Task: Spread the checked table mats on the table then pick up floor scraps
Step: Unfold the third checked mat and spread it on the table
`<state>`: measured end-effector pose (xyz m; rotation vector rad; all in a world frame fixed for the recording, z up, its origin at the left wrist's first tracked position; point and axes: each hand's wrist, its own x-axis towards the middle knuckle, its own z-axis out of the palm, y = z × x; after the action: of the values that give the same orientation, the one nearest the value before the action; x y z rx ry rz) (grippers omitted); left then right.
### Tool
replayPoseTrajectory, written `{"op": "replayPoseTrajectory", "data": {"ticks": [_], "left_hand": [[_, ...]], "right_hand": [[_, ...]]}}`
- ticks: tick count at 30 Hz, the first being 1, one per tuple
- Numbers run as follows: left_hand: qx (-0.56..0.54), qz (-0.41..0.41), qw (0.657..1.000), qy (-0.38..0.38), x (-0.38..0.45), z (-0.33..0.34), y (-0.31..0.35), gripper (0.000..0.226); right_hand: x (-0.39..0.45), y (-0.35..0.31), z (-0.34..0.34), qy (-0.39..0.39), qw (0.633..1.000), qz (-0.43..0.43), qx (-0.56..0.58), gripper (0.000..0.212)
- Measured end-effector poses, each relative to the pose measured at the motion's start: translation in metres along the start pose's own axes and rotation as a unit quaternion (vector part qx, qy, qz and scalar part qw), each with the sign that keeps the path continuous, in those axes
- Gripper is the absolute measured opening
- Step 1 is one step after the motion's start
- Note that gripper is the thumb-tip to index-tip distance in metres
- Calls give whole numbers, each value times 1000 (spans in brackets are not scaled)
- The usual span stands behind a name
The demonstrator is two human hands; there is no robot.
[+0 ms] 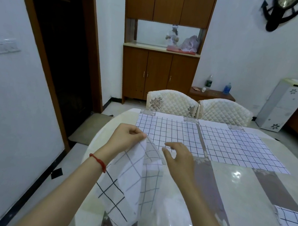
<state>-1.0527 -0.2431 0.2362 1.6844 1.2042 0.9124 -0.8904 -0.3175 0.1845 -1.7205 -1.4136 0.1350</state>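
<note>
Two white black-checked mats lie flat on the glossy worktop; left hand pinches a third mat, right hand hovers open. Floor scraps untouched.

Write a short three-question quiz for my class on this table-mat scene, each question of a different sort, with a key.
1. True or false: the left hand pinches the top edge of the folded checked mat, lifting it off the table.
2. How many checked mats lie flat side by side at the far end of the table, in front of the two chairs? A. one B. two C. four
3. Fill in: the right hand hovers beside the folded mat with its fingers loosely curled, holding ______.

Key: 1 true; 2 B, the far left mat and the far right mat; 3 nothing.
</note>
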Motion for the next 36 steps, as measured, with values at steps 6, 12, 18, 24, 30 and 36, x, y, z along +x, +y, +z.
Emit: {"op": "replayPoseTrajectory", "data": {"ticks": [6, 12, 18, 24, 30, 36], "left_hand": [[-92, -24, 994, 53, 5, 2, 11, 12], [-179, -71, 972, 131, 12, 8, 19, 19], [-191, -88, 966, 150, 16, 7, 19, 11], [-153, -84, 975, 136, 18, 3, -5, 18], [161, 107, 981, 8, 11, 2, -25, 73], [189, 202, 961, -9, 21, 14, -12, 77]], "right_hand": [[-21, -6, 0, -96, 979, 49, 172, 25], [-39, -17, 6, -193, 968, 15, 160, 93], [-42, -2, 21, -41, 987, 1, 156, 44], [-15, -1, 5, 18, 983, 24, 180, 17], [19, -5, -22, -35, 988, 13, 153, 20], [30, -12, -46, -116, 983, -17, 142, 16]]}}
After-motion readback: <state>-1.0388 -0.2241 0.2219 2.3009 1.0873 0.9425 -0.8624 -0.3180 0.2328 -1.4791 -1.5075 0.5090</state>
